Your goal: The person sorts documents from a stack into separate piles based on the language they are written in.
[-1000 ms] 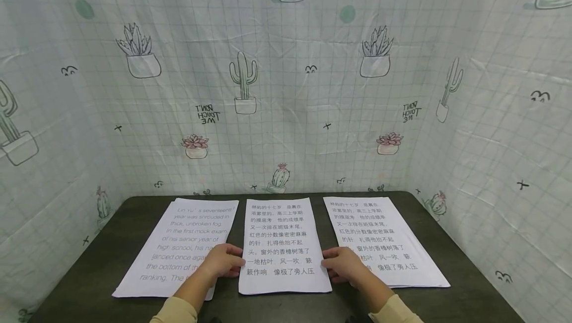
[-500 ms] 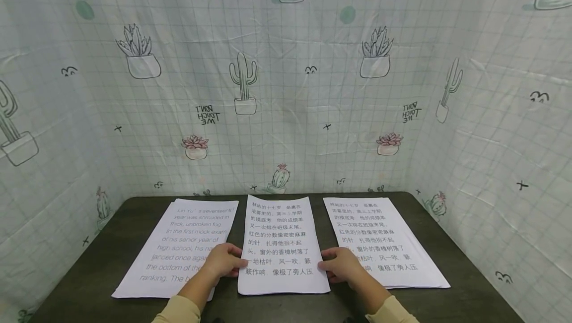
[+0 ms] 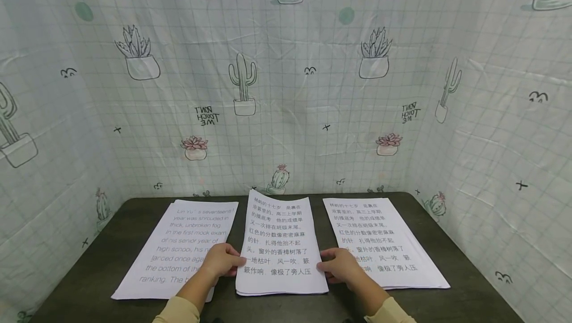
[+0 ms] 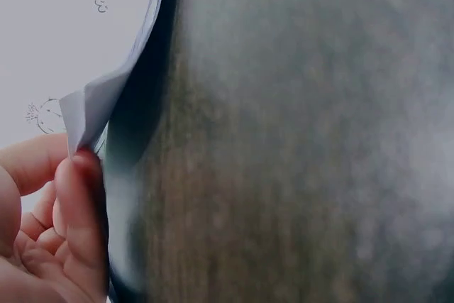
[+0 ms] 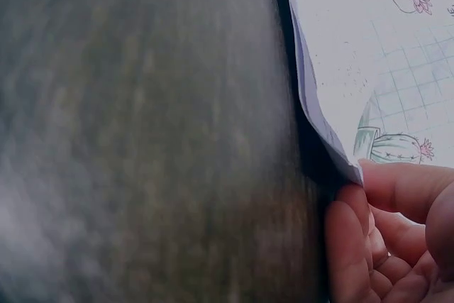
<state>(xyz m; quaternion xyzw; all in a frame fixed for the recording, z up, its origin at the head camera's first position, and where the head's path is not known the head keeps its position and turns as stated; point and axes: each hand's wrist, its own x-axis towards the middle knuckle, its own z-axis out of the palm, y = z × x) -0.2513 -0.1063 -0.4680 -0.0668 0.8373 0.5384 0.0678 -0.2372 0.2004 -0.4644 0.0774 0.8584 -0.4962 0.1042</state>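
Observation:
In the head view, a middle stack of printed paper sheets [image 3: 279,246] with Chinese text lies between two other stacks. My left hand [image 3: 222,262] pinches its left edge between thumb and fingers. On the opposite edge, my right hand [image 3: 337,265] has a similar pinch. The stack bows between the hands, its far left corner raised. The left wrist view has the left hand [image 4: 57,211] gripping the bent paper edge [image 4: 92,104], thumb on one face and fingers on the other. Several layered sheets [image 5: 316,104] run into the right hand [image 5: 390,232] in the right wrist view.
A stack of English-text sheets [image 3: 178,243] lies on the left, partly behind my left forearm. Another Chinese-text stack [image 3: 371,228] is on the right, partly covered by my right hand. The dark table [image 3: 89,253] meets a cactus-print cloth [image 3: 286,90] behind and at both sides.
The middle stack's far edge has risen and curved, its far left corner most. Its near edge has shifted slightly left. Both hands keep hold of the sides, the right one slightly further left.

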